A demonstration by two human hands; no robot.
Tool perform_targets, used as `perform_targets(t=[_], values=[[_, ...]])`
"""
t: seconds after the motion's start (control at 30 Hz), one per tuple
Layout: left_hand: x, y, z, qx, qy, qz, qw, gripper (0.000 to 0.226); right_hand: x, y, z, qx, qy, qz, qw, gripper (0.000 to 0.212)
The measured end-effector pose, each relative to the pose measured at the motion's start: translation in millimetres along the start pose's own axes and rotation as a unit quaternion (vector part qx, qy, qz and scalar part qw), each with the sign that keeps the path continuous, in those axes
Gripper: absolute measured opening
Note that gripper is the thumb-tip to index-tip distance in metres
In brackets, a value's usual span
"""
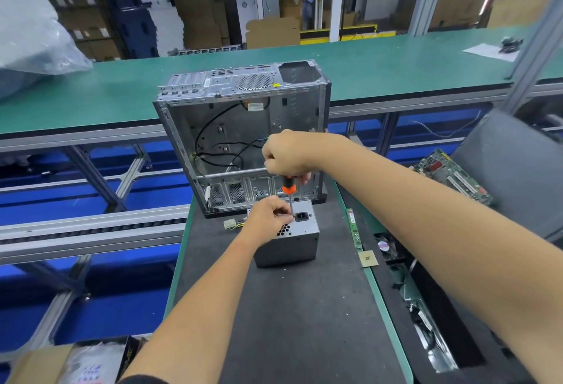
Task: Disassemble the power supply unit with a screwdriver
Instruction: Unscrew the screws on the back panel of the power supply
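Observation:
A grey metal power supply unit [289, 245] stands on the dark mat, its socket face turned up. My right hand [288, 155] grips the black-and-orange handle of a screwdriver [288, 190] held upright above the unit. The shaft runs down to the unit's top face beside the black socket. My left hand [268, 219] rests on the top of the unit, and its fingertips pinch the lower end of the shaft near the tip. The tip itself is hidden by my fingers.
An open, empty computer case [243, 140] stands just behind the unit. A RAM stick [353, 228] and a CPU chip [368, 259] lie at the mat's right edge. A motherboard [451, 175] lies further right. A cable connector [230, 223] pokes out left of the unit.

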State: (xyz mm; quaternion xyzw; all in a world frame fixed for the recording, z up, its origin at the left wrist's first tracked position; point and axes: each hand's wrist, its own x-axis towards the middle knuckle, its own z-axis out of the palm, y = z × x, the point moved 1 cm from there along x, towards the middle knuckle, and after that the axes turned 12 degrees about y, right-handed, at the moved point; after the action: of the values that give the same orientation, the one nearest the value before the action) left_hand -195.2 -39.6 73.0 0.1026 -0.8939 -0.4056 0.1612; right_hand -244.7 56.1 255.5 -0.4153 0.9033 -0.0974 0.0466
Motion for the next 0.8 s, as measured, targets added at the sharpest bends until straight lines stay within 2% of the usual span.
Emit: perform_targets(t=[0.23,0.53,0.67,0.8], values=[[-1,3,1,-0.007,0.000,-0.012,1.000,0.022,8,-14,-2,-0.041,-0.045,-0.017,0.998,0.021],[-2,5,0,-0.015,-0.004,-0.026,1.000,0.011,9,-8,-12,-0.027,-0.096,-0.049,0.994,0.006],[-1,4,0,-0.016,-0.004,-0.030,0.999,0.009,7,-7,-14,-0.039,-0.117,-0.069,0.990,0.015],[-2,4,1,-0.016,0.001,-0.031,0.999,0.011,2,-11,-16,-0.056,-0.131,-0.044,0.989,0.022]])
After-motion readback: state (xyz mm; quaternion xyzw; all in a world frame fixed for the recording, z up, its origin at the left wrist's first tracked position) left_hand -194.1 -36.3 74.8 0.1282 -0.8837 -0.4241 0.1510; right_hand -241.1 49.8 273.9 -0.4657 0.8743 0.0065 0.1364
